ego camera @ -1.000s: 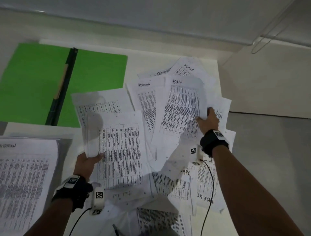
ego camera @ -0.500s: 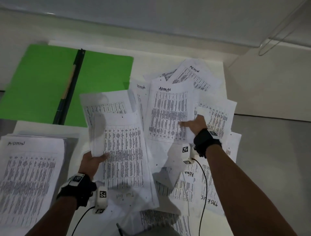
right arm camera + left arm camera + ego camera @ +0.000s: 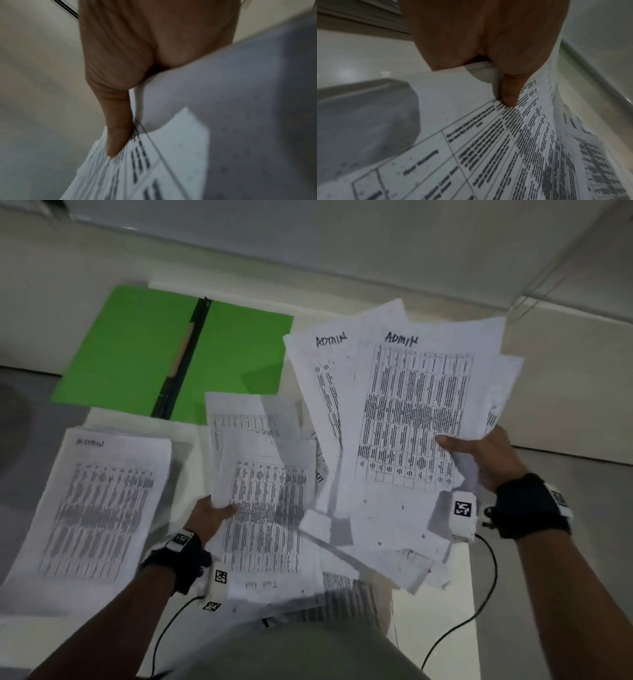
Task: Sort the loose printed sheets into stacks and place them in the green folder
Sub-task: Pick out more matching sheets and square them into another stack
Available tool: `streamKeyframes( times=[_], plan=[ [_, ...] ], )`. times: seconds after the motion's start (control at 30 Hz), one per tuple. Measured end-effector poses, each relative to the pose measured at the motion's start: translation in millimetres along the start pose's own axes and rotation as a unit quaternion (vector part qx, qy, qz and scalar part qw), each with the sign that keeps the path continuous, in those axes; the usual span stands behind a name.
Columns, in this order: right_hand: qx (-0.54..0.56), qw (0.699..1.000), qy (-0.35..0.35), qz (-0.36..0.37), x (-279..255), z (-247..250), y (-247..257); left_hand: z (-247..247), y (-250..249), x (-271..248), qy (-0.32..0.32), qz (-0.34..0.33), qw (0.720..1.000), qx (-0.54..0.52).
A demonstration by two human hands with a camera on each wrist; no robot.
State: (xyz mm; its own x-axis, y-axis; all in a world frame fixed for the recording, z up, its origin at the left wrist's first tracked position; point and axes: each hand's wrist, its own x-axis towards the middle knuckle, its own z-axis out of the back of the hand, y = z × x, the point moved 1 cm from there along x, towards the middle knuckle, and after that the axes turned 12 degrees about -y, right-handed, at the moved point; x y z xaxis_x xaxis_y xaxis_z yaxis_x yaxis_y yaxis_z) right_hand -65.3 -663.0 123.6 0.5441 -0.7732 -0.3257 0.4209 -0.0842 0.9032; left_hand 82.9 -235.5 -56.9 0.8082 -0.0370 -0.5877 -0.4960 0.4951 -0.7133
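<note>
A white table carries the paperwork. An open green folder, dark spine down its middle, lies flat at the table's far left corner. Nearer than the folder, on its left side, a squared stack of printed sheets rests face up. To the right of that stack, and just touching the folder's near edge, a loose heap of printed sheets sprawls across the tabletop.
</note>
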Motion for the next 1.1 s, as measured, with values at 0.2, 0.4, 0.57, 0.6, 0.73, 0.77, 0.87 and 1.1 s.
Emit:
streamKeyframes(
  times=[0.2,0.4,0.57,0.6,0.73,0.77,0.87,1.1],
  plan=[
    [-0.058,0.987,0.106,-0.108,-33,-45,-78,2,16,-25,0.022,0.021,0.999,0.016],
    [-0.114,0.982,0.043,-0.145,-72,-102,-164,-6,56,-25,0.017,0.105,0.994,-0.035],
    [-0.149,0.982,0.083,-0.084,-92,-119,-191,-12,62,-24,0.044,0.133,0.986,-0.089],
    [-0.155,0.979,0.115,-0.072,-94,-124,-192,-13,54,-30,0.043,0.115,0.99,-0.069],
    [-0.146,0.976,0.147,-0.068,-103,-140,-190,-13,28,-45,0.018,0.052,0.996,0.07],
    [-0.137,0.98,0.124,-0.072,-102,-140,-193,-12,18,-52,-0.004,0.03,0.997,0.077],
    [-0.07,0.988,0.05,-0.125,-100,-131,-195,-3,0,-69,-0.032,-0.035,0.999,0.0],
    [0.073,0.975,0.138,-0.16,-114,-118,-131,38,-53,-95,0.025,-0.111,0.977,-0.18]
  ],
)
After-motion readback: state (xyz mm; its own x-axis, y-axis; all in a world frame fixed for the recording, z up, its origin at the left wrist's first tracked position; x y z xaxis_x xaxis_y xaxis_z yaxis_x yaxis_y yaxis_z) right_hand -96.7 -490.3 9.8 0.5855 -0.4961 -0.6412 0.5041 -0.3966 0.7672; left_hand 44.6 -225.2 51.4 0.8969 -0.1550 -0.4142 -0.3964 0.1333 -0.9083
